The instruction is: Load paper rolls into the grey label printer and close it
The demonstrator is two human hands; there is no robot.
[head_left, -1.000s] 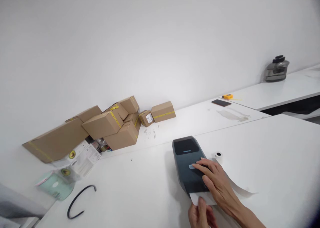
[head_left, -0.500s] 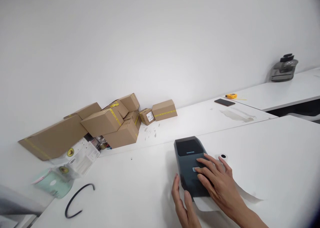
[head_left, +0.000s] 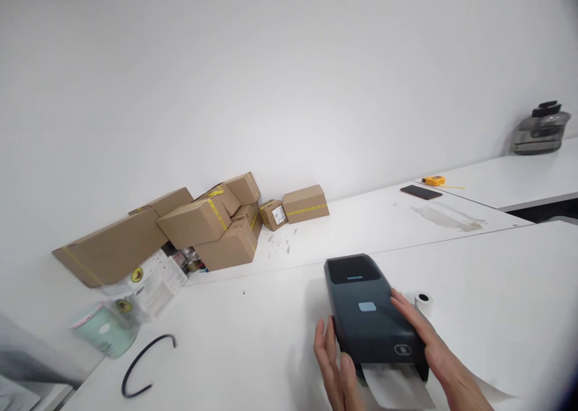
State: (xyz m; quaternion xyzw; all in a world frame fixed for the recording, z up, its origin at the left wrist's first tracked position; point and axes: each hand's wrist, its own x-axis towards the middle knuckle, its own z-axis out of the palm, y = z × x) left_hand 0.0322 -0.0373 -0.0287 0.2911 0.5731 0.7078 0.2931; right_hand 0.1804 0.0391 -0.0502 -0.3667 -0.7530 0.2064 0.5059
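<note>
A dark blue-grey device (head_left: 374,321) with a black top panel and a light blue button lies on the white table. White paper (head_left: 397,387) sticks out of its near end. My left hand (head_left: 336,369) rests against the device's left side, fingers slightly apart. Along the right side lies my right hand (head_left: 433,345), its fingers against the edge; the thumb is not clearly visible. Just beyond that hand sits a small white paper roll (head_left: 423,301), with a strip of paper showing to the right of the wrist.
Cardboard boxes (head_left: 226,242) are piled against the wall at left. Nearer are a printed package (head_left: 158,287), a mint-green container (head_left: 106,330) and a black curved band (head_left: 139,360). Farther right lie a phone (head_left: 421,192), a yellow tape measure (head_left: 433,181) and a grey jug (head_left: 540,131).
My right hand has moved off the device's top to its right side, uncovering the button and an oval mark. The view has shifted slightly, and more paper shows at the near end.
</note>
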